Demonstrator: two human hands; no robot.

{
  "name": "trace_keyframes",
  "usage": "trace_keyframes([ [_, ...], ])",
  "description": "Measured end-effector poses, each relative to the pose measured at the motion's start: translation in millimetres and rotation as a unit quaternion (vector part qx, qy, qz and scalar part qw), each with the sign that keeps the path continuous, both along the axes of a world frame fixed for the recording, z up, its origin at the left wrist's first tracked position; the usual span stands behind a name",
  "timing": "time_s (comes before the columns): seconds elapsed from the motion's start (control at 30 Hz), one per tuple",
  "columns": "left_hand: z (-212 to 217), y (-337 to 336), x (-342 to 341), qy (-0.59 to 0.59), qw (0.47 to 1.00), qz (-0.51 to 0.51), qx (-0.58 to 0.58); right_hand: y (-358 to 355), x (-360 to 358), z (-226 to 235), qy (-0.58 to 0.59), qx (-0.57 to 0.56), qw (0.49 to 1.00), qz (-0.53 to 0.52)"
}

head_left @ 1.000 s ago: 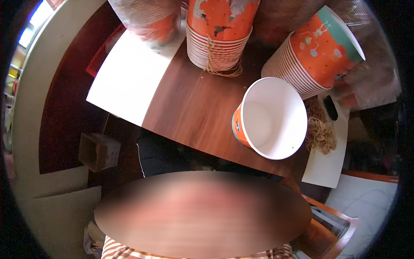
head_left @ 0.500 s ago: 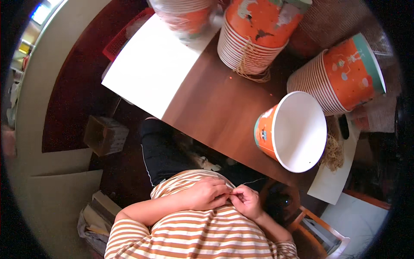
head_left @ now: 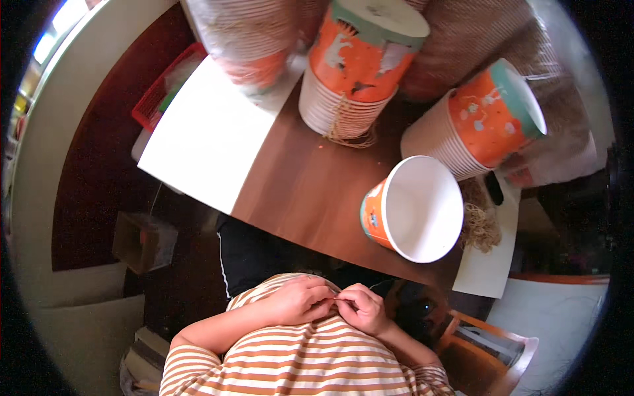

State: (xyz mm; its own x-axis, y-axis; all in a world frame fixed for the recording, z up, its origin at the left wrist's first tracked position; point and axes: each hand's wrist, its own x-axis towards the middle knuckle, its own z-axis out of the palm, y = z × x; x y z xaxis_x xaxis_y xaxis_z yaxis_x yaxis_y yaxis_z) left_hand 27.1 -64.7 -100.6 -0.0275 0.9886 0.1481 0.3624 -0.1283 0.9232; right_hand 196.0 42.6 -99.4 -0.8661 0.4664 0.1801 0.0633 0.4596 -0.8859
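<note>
My left hand and my right hand meet in front of my striped shirt, fingertips pinched close together. Whatever lies between them is too small to make out. Beyond the hands, near the table's edge, a single orange paper bucket leans with its white inside facing me. Behind it to the right lies a tilted stack of nested paper buckets. Farther back is another stack of such buckets, upside down, with thin tan strands hanging at its lower rims.
The brown table carries a white sheet on its left. Plastic-wrapped stacks fill the back. A tan tangle of strands and a dark object lie at the right. A wooden chair stands lower right, a box left.
The view has shifted, so the table and buckets sit farther left in the picture. My hands stay together at my shirt, fingertips still pinched.
</note>
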Motion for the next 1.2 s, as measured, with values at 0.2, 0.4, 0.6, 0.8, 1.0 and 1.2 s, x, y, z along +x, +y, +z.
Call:
trace_keyframes([
  [0.2, 8, 13, -2, 0.028, 0.999, -0.033, 0.023, 6, 6, 11, 0.015, 0.041, 0.999, -0.003],
  [0.4, 21, 25, 4, 0.037, 0.996, -0.047, 0.063, 15, 16, 23, 0.021, 0.105, 0.994, 0.005],
  [0.6, 26, 40, 11, 0.031, 0.992, -0.055, 0.112, 24, 27, 32, 0.033, 0.164, 0.986, -0.004],
  [0.8, 29, 49, 13, 0.037, 0.988, -0.073, 0.134, 28, 30, 40, 0.044, 0.158, 0.986, -0.009],
  [1.0, 35, 52, 7, 0.013, 0.988, -0.124, 0.090, 25, 30, 50, 0.027, 0.083, 0.996, -0.016],
  [1.2, 56, 57, -22, 0.036, 0.992, -0.116, 0.023, 51, 38, 94, 0.043, 0.060, 0.991, -0.109],
])
